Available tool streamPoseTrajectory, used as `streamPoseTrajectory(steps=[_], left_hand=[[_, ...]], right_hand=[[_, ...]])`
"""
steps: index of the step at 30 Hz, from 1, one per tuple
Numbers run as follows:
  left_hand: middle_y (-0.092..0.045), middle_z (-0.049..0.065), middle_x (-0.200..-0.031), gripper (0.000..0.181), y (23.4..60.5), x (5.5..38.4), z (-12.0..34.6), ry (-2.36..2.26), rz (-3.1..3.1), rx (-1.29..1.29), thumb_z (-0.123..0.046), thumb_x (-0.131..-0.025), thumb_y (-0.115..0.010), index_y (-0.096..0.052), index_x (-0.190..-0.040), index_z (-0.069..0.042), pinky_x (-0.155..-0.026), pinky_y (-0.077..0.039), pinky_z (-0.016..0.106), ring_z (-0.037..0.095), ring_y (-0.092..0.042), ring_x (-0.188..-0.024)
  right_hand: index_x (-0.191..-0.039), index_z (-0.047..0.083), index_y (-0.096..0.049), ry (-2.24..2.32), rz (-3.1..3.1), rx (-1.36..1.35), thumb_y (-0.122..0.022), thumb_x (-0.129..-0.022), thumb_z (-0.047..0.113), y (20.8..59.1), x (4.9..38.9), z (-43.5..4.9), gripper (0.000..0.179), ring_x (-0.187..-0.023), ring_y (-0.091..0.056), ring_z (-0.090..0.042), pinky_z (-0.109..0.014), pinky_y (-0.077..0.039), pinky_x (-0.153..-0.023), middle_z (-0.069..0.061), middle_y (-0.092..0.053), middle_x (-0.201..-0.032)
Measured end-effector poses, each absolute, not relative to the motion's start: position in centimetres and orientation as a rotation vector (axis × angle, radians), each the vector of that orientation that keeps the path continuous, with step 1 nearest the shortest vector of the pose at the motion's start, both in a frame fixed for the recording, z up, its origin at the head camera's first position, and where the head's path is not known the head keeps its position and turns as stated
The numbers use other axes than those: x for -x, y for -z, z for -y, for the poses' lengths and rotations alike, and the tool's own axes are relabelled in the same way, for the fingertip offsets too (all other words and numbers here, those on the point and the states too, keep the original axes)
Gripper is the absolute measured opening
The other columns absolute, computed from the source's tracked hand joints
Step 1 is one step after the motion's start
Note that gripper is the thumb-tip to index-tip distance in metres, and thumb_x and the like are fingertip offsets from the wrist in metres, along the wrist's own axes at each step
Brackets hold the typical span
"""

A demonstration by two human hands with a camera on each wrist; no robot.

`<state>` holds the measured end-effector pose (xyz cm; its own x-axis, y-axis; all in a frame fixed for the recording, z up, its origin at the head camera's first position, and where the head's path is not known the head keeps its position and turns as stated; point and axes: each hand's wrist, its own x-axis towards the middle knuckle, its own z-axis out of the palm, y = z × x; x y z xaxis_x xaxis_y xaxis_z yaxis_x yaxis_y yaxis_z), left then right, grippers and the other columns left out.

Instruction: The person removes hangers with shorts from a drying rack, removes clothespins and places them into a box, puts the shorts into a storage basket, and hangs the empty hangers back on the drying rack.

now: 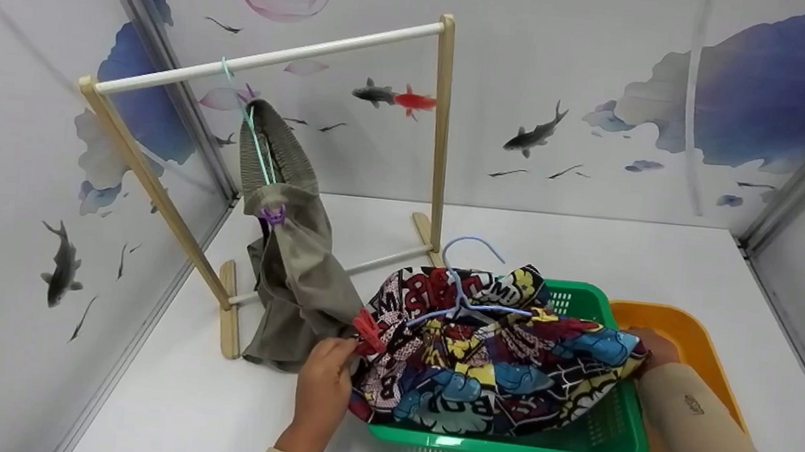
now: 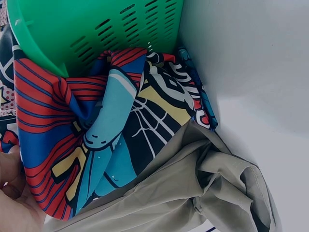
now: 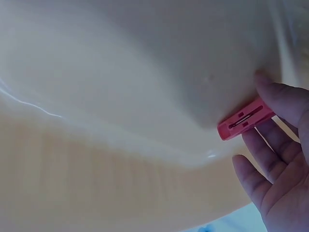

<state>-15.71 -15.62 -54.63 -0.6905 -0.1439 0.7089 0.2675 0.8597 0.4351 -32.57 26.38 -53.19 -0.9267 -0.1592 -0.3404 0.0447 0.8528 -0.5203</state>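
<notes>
A comic-print garment (image 1: 477, 366) lies bunched over the green basket (image 1: 514, 449), a light-blue hanger (image 1: 458, 298) resting along its upper part. At its left end sits a red clothespin (image 1: 368, 332). My left hand (image 1: 325, 381) pinches the cloth right beside that clothespin; in the left wrist view only part of the hand (image 2: 19, 193) shows, against red and blue striped cloth. Over the orange tray (image 1: 695, 335) my right hand (image 1: 658, 350) is partly hidden behind the garment. Its wrist view shows another red clothespin (image 3: 245, 118) pinched between thumb and fingers.
A drying rack with a white bar (image 1: 331, 46) and wooden legs stands at the back left. Grey-brown trousers (image 1: 302, 268) hang there on a mint hanger (image 1: 259, 146), with a purple clip (image 1: 273, 214); their lower end reaches near my left hand. Patterned walls enclose the white table (image 1: 157, 394).
</notes>
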Motion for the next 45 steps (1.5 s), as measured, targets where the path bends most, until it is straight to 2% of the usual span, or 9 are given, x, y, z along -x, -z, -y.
streamPoseTrajectory(steps=[5, 8, 13, 17, 24, 27, 32, 34, 45], left_hand=[[-0.063, 0.007, -0.082, 0.028, 54.7, 15.8, 15.6, 0.648, 2.213, 0.105, 0.022, -0.068, -0.069, -0.072, -0.088, 0.003, -0.066, -0.054, 0.032, 0.022, -0.061, -0.077], [-0.063, 0.007, -0.082, 0.028, 54.7, 15.8, 15.5, 0.650, 2.206, 0.107, 0.022, -0.068, -0.069, -0.072, -0.087, 0.003, -0.065, -0.053, 0.031, 0.022, -0.061, -0.077], [-0.063, 0.007, -0.082, 0.028, 54.5, 15.8, 15.4, 0.652, 2.208, 0.104, 0.022, -0.067, -0.069, -0.072, -0.087, 0.003, -0.066, -0.053, 0.032, 0.023, -0.060, -0.077], [-0.063, 0.008, -0.082, 0.028, 54.4, 15.8, 15.3, 0.654, 2.205, 0.098, 0.023, -0.066, -0.069, -0.072, -0.087, 0.003, -0.068, -0.054, 0.033, 0.023, -0.061, -0.077], [-0.063, 0.008, -0.082, 0.028, 54.4, 15.9, 15.2, 0.650, 2.203, 0.091, 0.023, -0.065, -0.069, -0.072, -0.086, 0.004, -0.067, -0.055, 0.034, 0.024, -0.061, -0.077], [-0.063, 0.008, -0.082, 0.028, 54.2, 15.9, 15.2, 0.653, 2.199, 0.084, 0.022, -0.066, -0.070, -0.072, -0.086, 0.003, -0.067, -0.055, 0.034, 0.024, -0.060, -0.077], [-0.063, 0.008, -0.082, 0.026, 54.1, 15.9, 15.0, 0.649, 2.211, 0.094, 0.021, -0.067, -0.072, -0.072, -0.087, 0.003, -0.067, -0.055, 0.034, 0.023, -0.061, -0.077], [-0.063, 0.008, -0.082, 0.026, 54.2, 15.8, 15.0, 0.647, 2.216, 0.096, 0.020, -0.068, -0.072, -0.072, -0.087, 0.002, -0.067, -0.056, 0.033, 0.023, -0.061, -0.077], [-0.063, 0.007, -0.082, 0.025, 54.4, 16.0, 15.1, 0.640, 2.204, 0.098, 0.018, -0.067, -0.074, -0.072, -0.086, 0.001, -0.067, -0.055, 0.034, 0.023, -0.060, -0.076]], right_hand=[[-0.090, -0.005, -0.058, 0.808, -2.629, 0.018, -0.063, -0.092, 0.016, 52.9, 32.1, -26.2, 0.022, -0.067, -0.051, -0.022, -0.028, -0.046, -0.058, -0.006, -0.049, -0.069], [-0.093, -0.004, -0.058, 0.827, -2.624, -0.018, -0.063, -0.093, 0.017, 53.2, 32.1, -26.3, 0.022, -0.068, -0.051, -0.022, -0.028, -0.046, -0.058, -0.006, -0.050, -0.070], [-0.094, -0.003, -0.060, 0.758, -2.662, 0.035, -0.064, -0.092, 0.017, 55.0, 33.0, -27.4, 0.021, -0.070, -0.053, -0.024, -0.031, -0.047, -0.063, -0.007, -0.053, -0.072], [-0.095, 0.000, -0.061, 0.677, -2.671, 0.093, -0.064, -0.091, 0.019, 56.3, 33.7, -28.5, 0.020, -0.075, -0.053, -0.028, -0.040, -0.049, -0.070, -0.009, -0.055, -0.075], [-0.110, 0.004, -0.063, 0.724, -2.649, 0.186, -0.071, -0.088, 0.034, 55.9, 33.8, -29.3, 0.038, -0.088, -0.054, -0.032, -0.056, -0.047, -0.085, -0.012, -0.061, -0.095], [-0.117, -0.002, -0.060, 0.714, -2.670, 0.282, -0.070, -0.089, 0.022, 55.1, 33.9, -29.2, 0.038, -0.095, -0.054, -0.038, -0.059, -0.047, -0.088, -0.021, -0.062, -0.106], [-0.128, -0.015, -0.048, 0.606, -2.763, 0.413, -0.065, -0.085, -0.004, 53.7, 34.2, -29.3, 0.047, -0.109, -0.049, -0.052, -0.062, -0.046, -0.090, -0.038, -0.049, -0.126], [-0.127, -0.015, -0.049, 0.566, -2.807, 0.427, -0.065, -0.084, -0.005, 53.1, 34.3, -29.5, 0.047, -0.109, -0.048, -0.054, -0.063, -0.044, -0.091, -0.039, -0.048, -0.126], [-0.134, -0.012, -0.044, 0.734, -2.881, 0.428, -0.061, -0.093, 0.011, 49.5, 34.2, -30.4, 0.050, -0.118, -0.039, -0.056, -0.068, -0.033, -0.098, -0.039, -0.041, -0.132]])
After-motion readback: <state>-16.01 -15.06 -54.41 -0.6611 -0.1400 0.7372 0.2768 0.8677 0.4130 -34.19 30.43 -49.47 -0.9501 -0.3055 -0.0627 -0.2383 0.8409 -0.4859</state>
